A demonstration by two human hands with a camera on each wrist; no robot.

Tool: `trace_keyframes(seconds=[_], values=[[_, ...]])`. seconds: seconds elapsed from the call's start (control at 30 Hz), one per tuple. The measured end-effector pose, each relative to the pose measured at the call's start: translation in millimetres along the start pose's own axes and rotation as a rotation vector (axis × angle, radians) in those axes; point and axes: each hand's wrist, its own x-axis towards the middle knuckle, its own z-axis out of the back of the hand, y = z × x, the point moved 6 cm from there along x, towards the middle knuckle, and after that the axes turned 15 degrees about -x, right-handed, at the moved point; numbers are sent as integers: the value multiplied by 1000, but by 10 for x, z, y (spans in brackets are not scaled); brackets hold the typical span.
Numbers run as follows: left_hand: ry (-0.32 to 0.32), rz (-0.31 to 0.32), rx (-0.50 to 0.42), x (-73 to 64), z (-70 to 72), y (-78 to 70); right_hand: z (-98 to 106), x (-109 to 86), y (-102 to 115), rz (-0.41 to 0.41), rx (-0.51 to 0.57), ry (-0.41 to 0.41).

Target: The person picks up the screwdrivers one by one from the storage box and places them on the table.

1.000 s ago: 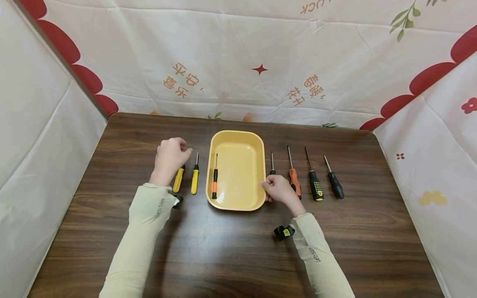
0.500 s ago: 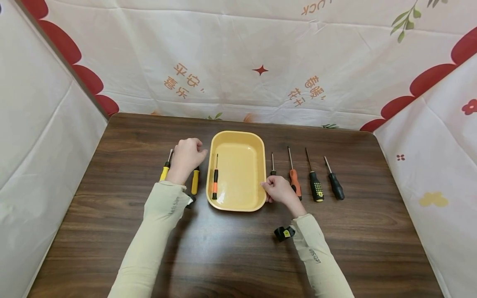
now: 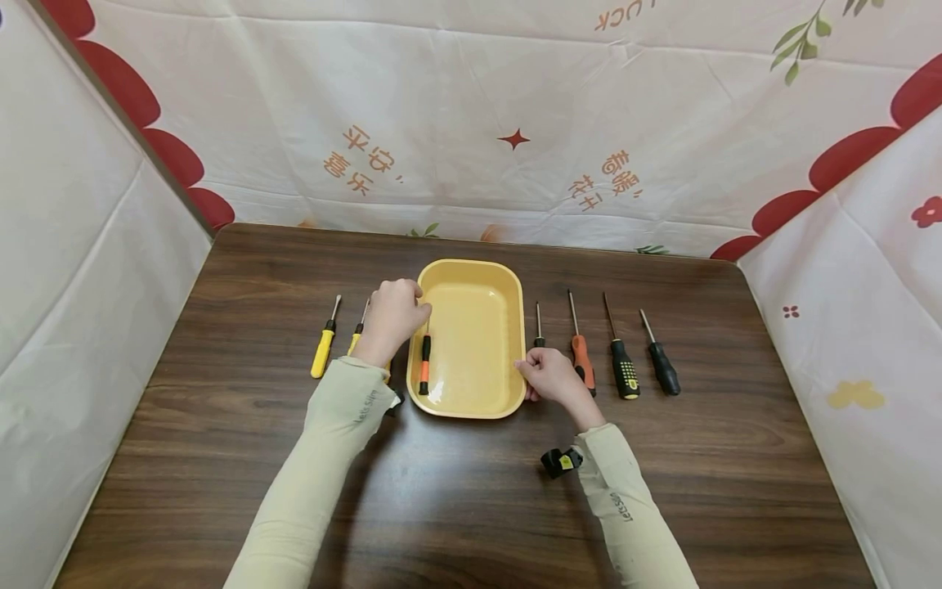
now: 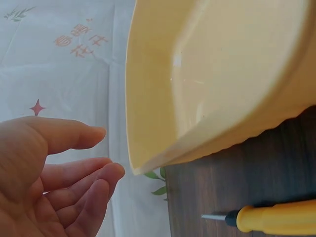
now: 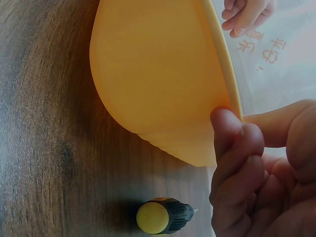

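Note:
A yellow tray sits mid-table with a thin orange-and-black screwdriver lying along its left side. My left hand hovers by the tray's upper left rim, holding nothing; its thumb and loosely bent fingers stand apart in the left wrist view. Thumb and forefinger of my right hand pinch the tray's right rim. Left of the tray lie yellow-handled screwdrivers: one in full sight, another partly behind my left hand, and a third mostly hidden in the head view.
Right of the tray lie a screwdriver partly covered by my right hand, an orange-handled screwdriver, a black-and-yellow one and a black one. A printed cloth hangs behind the brown table.
My left hand has moved right, from above the yellow screwdrivers to the tray's left rim, uncovering the leftmost screwdriver. My right hand has stayed on the rim.

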Motion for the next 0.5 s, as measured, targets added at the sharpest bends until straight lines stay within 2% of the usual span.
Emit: trace_keyframes(seconds=[0.27,0.5], values=[[40,44,-2,17,-111,-19,-8,6,-16,-3,-6,-5],[54,58,4,33,-172,-7,-13,10,-17,-1,-13,-6]])
